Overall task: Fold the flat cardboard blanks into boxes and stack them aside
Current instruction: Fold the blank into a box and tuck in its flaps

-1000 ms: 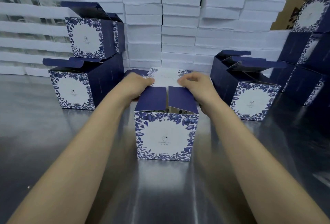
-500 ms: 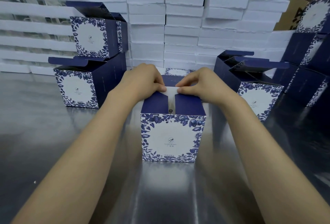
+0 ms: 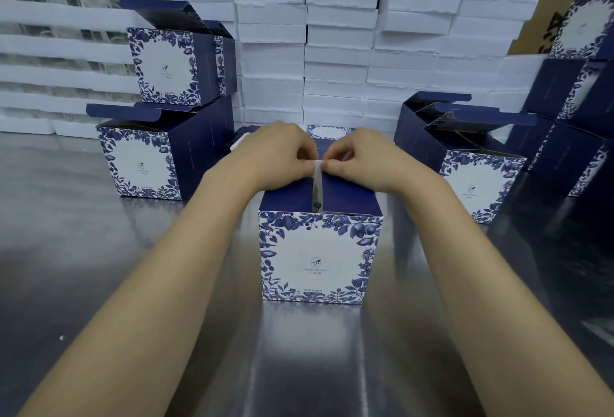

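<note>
Cardboard box (image 3: 319, 257); left hand (image 3: 275, 157), right hand (image 3: 362, 160) pinching flaps

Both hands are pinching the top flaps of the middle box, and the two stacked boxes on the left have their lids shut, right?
No: the head view shows the upper box and lower box with lids open. The left hand and right hand do pinch top flaps of the middle box.

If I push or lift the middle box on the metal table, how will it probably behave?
The middle box is thin folded card, so probably light. On the shiny metal table it would likely slide, not tip. Its top is not yet closed, so walls may flex.
</note>
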Tool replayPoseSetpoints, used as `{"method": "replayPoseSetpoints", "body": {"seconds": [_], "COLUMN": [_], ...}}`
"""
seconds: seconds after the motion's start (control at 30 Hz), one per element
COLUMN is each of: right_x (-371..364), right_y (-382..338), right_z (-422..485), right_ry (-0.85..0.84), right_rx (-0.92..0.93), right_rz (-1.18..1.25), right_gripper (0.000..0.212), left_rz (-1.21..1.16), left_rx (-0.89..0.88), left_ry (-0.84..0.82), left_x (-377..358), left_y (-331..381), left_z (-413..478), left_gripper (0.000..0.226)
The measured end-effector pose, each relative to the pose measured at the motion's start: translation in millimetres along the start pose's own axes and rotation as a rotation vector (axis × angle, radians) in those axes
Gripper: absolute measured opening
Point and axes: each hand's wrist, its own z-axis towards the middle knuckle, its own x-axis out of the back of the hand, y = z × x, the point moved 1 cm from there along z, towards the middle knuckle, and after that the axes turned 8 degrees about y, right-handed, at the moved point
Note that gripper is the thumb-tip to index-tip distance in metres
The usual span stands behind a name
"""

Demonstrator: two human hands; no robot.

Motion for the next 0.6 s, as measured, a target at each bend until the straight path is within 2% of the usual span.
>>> {"method": "replayPoseSetpoints", "body": {"seconds": [0.13,0.2,0.3,0.4,0.47,0.6], "right_x": [-2,-3,-4,-1,6,20], "right_y": [-12,-15,-14,-8,-2,11], "right_z": [1,0,-1,0,1,-2], "right_ry": [0.088,0.117,0.124,0.086,0.106,0.139], "right_rx": [0.057,0.084,0.081,-0.039,-0.095,-0.138], "right_rz": [-0.293,-0.336,-0.321,-0.183,-0.091,-0.036], "right_gripper": [0.017,0.018,0.018,0.011,0.011,0.021], "left_rz": [0.081,0.087,0.068,0.029,-0.063,-0.293], "left_rx": [0.005,0.038,0.070,0.084,0.108,0.163], "left_ry": [0.024,0.050,0.067,0.069,0.083,0.066], "left_x": [-1,-1,-2,-3,-1,9], "left_y": [2,1,-1,-2,-5,-15], "left_z": [-1,-1,0,1,1,-2], "left_gripper": [0.009,0.013,0.021,0.010,0.004,0.011]}}
